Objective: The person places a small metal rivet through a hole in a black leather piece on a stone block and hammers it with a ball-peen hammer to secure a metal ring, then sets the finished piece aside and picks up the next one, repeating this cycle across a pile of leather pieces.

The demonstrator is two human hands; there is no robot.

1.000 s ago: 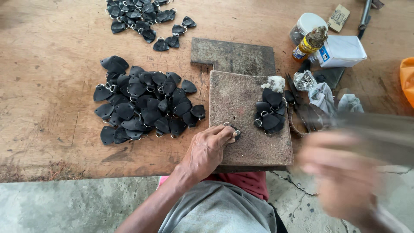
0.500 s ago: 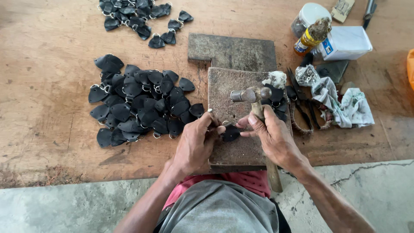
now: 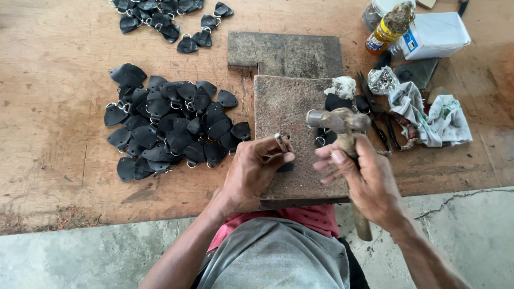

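Head view first: your left hand (image 3: pixel 251 174) rests on the worn block (image 3: pixel 297 139), thumb and forefinger pinched around a small metal punch (image 3: pixel 281 142) that stands tilted over a black leather piece (image 3: pixel 285 167), which lies at the near-left part of the block and is mostly hidden under your fingers. Your right hand (image 3: pixel 369 182) sits at the block's right edge, fingers curled around the wooden handle of the hammer (image 3: pixel 338 121), forefinger stretched loosely forward; the steel head hovers over the block's right half, apart from the punch. To do this stroke well, I would stand the punch more upright, keep your fingertips low and clear of its top, and let the hammer fall square rather than glancing. Left of the block lies a heap of black leather tabs (image 3: pixel 171 128) with metal rings; a second heap (image 3: pixel 160 13) lies farther off beyond it. Beyond the block is a flat dark slab (image 3: pixel 284 53); right of it are scissors (image 3: pixel 375 112), a crumpled rag (image 3: pixel 433 115), a small bottle (image 3: pixel 388 27) and a white box (image 3: pixel 436 35). Compared with half a second ago, your two hands have drawn apart: then both crowded over the piece, now the left alone steadies it and the hammer head has swung right.
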